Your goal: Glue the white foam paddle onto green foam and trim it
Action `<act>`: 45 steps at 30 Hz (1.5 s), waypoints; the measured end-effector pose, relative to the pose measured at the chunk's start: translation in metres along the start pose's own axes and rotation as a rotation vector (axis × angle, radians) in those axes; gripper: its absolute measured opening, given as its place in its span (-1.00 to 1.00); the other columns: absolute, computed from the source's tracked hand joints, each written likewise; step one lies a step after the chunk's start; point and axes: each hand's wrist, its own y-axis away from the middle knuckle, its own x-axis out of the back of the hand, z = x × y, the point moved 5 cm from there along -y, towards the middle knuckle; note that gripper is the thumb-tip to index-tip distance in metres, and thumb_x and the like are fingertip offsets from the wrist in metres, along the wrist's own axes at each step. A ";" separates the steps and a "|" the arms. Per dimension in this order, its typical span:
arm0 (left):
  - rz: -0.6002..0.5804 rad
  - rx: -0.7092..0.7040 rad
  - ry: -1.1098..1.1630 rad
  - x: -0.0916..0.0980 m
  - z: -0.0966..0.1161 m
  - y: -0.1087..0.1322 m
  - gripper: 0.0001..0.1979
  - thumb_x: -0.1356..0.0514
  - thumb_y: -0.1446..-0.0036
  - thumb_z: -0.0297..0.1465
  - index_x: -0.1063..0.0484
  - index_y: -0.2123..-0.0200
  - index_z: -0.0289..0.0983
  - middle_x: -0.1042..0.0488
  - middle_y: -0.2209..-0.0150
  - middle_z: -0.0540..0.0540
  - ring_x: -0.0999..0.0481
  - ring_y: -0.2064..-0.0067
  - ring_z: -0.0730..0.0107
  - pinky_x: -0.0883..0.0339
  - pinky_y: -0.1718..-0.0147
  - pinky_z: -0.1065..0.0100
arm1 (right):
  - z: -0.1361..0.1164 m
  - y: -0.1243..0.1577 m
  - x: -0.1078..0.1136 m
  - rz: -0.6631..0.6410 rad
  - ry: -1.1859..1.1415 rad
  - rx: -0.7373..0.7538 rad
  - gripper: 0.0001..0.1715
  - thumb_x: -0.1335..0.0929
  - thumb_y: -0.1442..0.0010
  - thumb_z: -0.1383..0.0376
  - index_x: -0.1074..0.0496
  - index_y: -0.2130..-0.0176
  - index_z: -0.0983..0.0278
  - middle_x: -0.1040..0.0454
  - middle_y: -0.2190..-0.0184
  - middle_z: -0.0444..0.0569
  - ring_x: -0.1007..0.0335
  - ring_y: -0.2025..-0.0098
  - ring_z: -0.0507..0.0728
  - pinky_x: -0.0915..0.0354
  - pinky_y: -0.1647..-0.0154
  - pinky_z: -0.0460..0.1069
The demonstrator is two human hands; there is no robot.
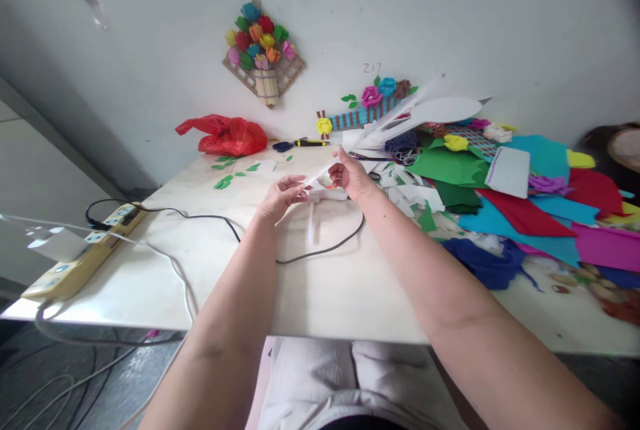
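Above the middle of the table, a narrow white paper strip [320, 176] stretches at a slant between my two hands. Its lower left end is pinched in the fingers of my left hand [284, 198]. My right hand [353, 177] has thumb and fingers closed on the upper right end. Just beneath lies what looks like a white glue gun [333, 195] with an orange part, partly covered by the strip and my fingers. A pale strip-like piece [311, 223] shows below it, too blurred to identify.
A black cord [320, 255] loops from the yellow power strip [85, 253] on the left. Green paper leaves [223, 182], a red plastic bag [233, 137] and dark-handled scissors [283, 146] lie behind. Paper scraps [415, 197] and coloured sheets [530, 217] crowd the right side.
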 end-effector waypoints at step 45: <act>0.085 0.159 -0.054 0.006 -0.002 0.006 -0.71 -0.37 0.22 -0.25 -0.41 0.56 -0.35 -0.40 0.67 -0.01 -0.33 0.66 0.50 -0.12 0.70 0.48 | 0.009 0.003 0.005 0.059 0.093 -0.079 -0.65 -0.46 0.03 0.18 -0.28 0.55 0.31 -0.26 0.75 -0.22 0.00 0.78 -0.13 0.10 0.82 -0.18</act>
